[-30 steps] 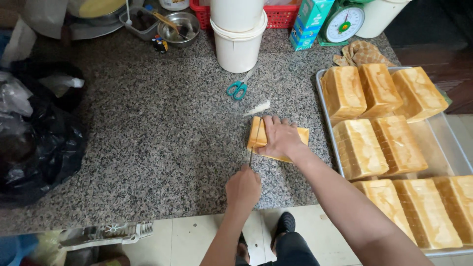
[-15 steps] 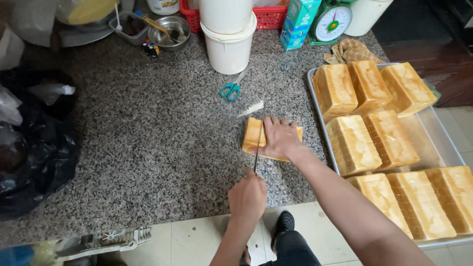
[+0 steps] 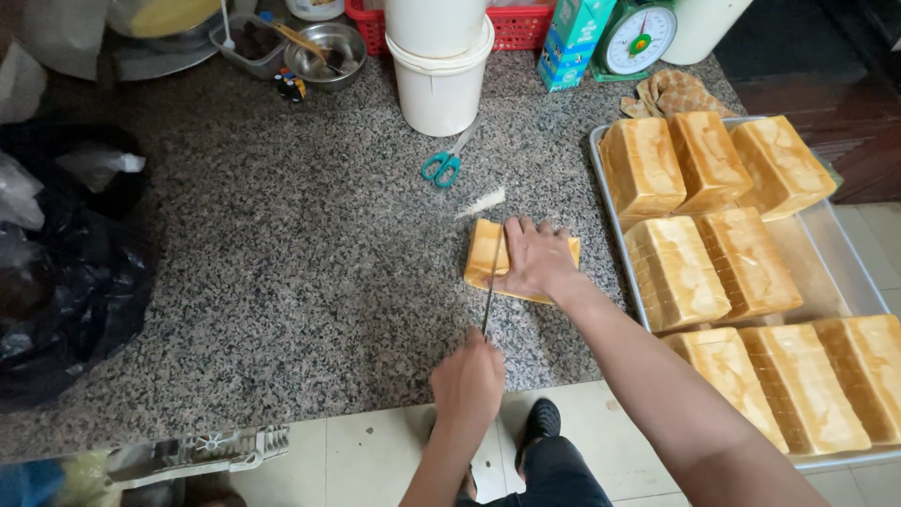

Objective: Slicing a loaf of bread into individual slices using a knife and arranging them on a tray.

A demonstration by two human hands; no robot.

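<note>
Your left hand [image 3: 466, 383] is closed in a fist round the handle of the knife [image 3: 490, 291], whose thin blade runs away from you and meets the loaf [image 3: 487, 255] near its left end. The loaf lies on the granite counter [image 3: 282, 272], just left of the tray [image 3: 849, 258] of other loaves. Your right hand [image 3: 532, 257] lies flat on top of it, fingers [image 3: 518, 231] spread and reaching toward the far edge, just right of the blade.

To cut well here, keep the blade upright and square to the loaf's long side, so the slice comes off even from top to bottom. Saw with long, light strokes and let the edge do the work; pressing down is likely to crush the soft crumb. Hold the loaf only firmly enough to stop it sliding on the smooth stone. Your nearest fingertip looks close to the blade, so curl the fingers back and keep the thumb behind them. Carry the cut right down to the counter so the bottom crust parts cleanly.

A thin trimmed strip [image 3: 481, 202] lies just beyond the loaf, with the scissors [image 3: 441, 166] near it; both are clear of your stroke.
</note>
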